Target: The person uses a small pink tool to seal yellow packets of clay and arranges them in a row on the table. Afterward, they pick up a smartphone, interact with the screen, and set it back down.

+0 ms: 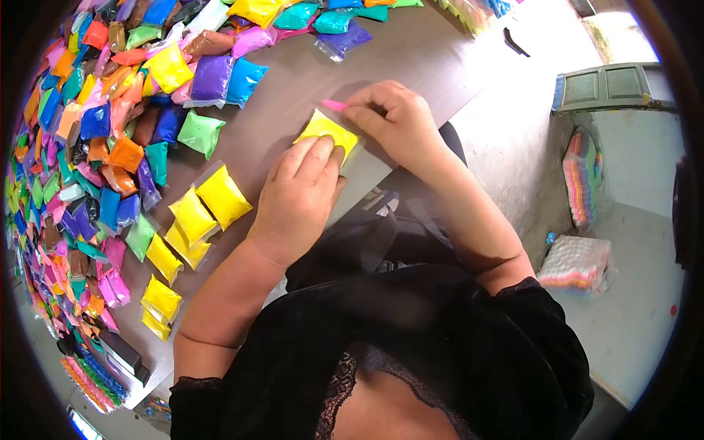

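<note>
My left hand (304, 187) lies over a small clear packet of bright yellow soft filling (317, 126) on the table, its fingers curled onto the packet and covering the near part. My right hand (396, 121) is closed in a pinch just beyond the packet's right side. From its fingertips pokes a small pink stick-like piece (334, 105); the rest of it is hidden. Left of my left hand, several similar yellow packets (224, 196) lie in a loose row, some overlapping.
A large heap of packets in many colours (139, 139) fills the left and far side of the brown table (293, 81). A dark box (121, 352) sits at the table's lower left end. Stacked pastel bundles (579, 260) stand on the floor at right.
</note>
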The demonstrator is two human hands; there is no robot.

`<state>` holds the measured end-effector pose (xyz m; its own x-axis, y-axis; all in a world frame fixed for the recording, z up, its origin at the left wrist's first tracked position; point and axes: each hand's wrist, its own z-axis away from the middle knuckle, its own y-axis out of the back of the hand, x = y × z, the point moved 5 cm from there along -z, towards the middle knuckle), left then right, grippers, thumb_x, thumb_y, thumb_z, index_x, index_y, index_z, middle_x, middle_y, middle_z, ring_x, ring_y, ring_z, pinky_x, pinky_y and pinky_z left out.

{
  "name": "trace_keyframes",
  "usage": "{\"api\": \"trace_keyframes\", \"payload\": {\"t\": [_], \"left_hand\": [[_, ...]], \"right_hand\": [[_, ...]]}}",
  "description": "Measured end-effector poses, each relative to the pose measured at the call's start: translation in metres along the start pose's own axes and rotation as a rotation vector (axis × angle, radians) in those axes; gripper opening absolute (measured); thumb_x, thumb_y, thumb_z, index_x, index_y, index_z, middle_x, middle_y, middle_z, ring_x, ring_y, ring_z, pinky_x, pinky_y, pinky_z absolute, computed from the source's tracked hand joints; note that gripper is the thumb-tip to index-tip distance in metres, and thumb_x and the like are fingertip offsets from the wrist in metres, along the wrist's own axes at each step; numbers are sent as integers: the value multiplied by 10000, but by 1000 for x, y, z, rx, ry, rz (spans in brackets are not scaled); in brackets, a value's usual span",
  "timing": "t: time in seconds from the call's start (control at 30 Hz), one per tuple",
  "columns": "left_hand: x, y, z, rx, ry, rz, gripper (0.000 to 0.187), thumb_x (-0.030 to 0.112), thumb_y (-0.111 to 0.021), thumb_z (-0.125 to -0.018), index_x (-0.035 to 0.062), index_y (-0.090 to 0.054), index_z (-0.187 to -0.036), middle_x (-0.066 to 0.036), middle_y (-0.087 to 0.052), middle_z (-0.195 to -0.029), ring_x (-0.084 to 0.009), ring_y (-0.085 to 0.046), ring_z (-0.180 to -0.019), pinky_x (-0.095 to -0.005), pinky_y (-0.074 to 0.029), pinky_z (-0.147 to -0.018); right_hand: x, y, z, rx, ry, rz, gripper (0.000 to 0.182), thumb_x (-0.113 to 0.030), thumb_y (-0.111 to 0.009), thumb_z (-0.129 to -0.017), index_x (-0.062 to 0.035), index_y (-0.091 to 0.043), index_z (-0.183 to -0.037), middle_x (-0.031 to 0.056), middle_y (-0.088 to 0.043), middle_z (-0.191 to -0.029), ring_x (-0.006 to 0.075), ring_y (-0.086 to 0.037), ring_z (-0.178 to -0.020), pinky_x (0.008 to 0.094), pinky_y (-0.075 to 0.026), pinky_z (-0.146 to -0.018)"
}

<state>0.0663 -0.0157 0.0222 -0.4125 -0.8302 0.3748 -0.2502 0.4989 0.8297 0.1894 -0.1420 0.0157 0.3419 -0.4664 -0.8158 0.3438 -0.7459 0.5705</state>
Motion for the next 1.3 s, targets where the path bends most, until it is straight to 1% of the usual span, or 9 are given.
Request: {"api": "trace_keyframes", "payload": {"t": [0.07,0.17,0.2,0.3,0.43,0.77,0.83,0.97,1.3], "left_hand": [[2,-1,0,-25,3,-30,413,102,-733,-770,-38,-616,-1141,-149,-562,-1180,-318,-531,-1127,-394,-457,-950],[3,-3,1,-62,37,-44,426,114,-730,-774,-52,-610,-1148,-152,-560,-1185,-323,-522,-1142,-396,-451,-971],[2,-3,1,-57,35,-30,421,111,-727,-775,-53,-609,-1145,-155,-559,-1187,-325,-523,-1141,-397,-449,-975],[1,-3,1,-75,26,-13,411,104,-720,-779,-57,-604,-1140,-164,-557,-1191,-329,-523,-1140,-400,-447,-981],[-1,-3,0,-77,30,24,396,89,-706,-789,-61,-594,-1138,-173,-555,-1198,-333,-521,-1141,-401,-445,-987],[0,-2,-1,-83,34,24,385,83,-698,-797,-66,-593,-1136,-176,-555,-1195,-333,-513,-1156,-399,-435,-1002],[0,-3,0,-83,33,25,381,83,-696,-798,-64,-595,-1135,-175,-553,-1198,-333,-512,-1157,-397,-436,-1000],[0,-1,-2,-79,24,21,365,83,-696,-798,-66,-598,-1117,-172,-551,-1199,-332,-510,-1161,-398,-437,-998],[-15,5,0,-14,-7,21,303,-26,-655,-759,-8,-629,-1060,-130,-593,-1081,-335,-564,-1075,-425,-461,-984]], "right_hand": [[-19,-7,2,-107,242,56,107,-167,-673,-833,-69,-693,-874,82,-657,-854,289,-639,-831,380,-524,-725],[-25,-21,4,-78,409,352,111,-136,-703,-804,-59,-704,-884,67,-624,-814,243,-626,-737,340,-525,-662],[-23,-23,0,-103,419,384,96,-151,-681,-816,-77,-698,-875,63,-619,-809,269,-623,-742,377,-532,-656],[-18,-18,-19,-87,375,568,101,-174,-655,-838,-94,-694,-887,69,-615,-801,285,-622,-763,393,-527,-670],[-10,-2,-25,-40,267,470,154,-238,-601,-862,-110,-686,-872,62,-640,-879,303,-639,-800,423,-533,-678],[-13,-8,-19,-41,335,480,138,-234,-605,-870,-125,-681,-833,43,-641,-874,264,-649,-779,399,-535,-634],[-23,-11,-11,-134,399,321,143,-232,-603,-865,-123,-684,-819,31,-646,-866,255,-645,-798,393,-538,-648],[-18,-14,-14,-128,405,477,95,-166,-653,-837,-86,-693,-867,59,-620,-833,270,-628,-770,371,-520,-677],[0,-6,1,14,132,105,108,-170,-665,-842,-75,-695,-883,107,-650,-855,302,-635,-865,390,-510,-751]]}}
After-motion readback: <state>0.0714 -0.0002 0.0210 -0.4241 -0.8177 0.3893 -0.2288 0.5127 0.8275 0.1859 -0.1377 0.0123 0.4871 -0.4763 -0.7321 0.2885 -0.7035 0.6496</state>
